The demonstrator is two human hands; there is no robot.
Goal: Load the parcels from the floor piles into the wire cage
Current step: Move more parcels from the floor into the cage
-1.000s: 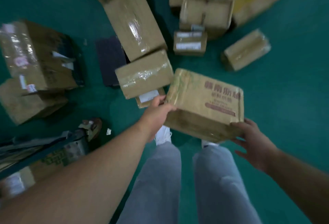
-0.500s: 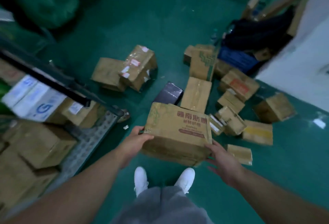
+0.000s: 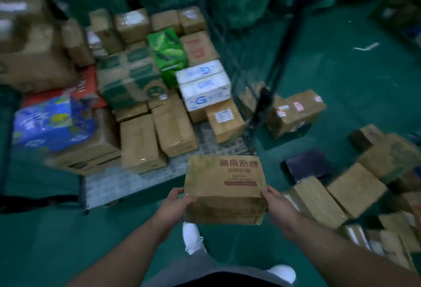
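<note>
The person wore light grey trousers (image 3: 182, 273) and white shoes. The left shoe (image 3: 192, 237) showed white laces and a rounded toe; of the right shoe (image 3: 283, 273) only the pale toe showed. A black garment (image 3: 227, 282) crossed the bottom edge of the view, over the top of the trousers. The left hand (image 3: 174, 207) and the right hand (image 3: 281, 209) were bare, as were both forearms right to the edge of the view.

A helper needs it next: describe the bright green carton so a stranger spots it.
Look inside the wire cage, toward its right wall. Beside the white cartons stands the bright green carton, the only all-green box among brown ones.
</note>
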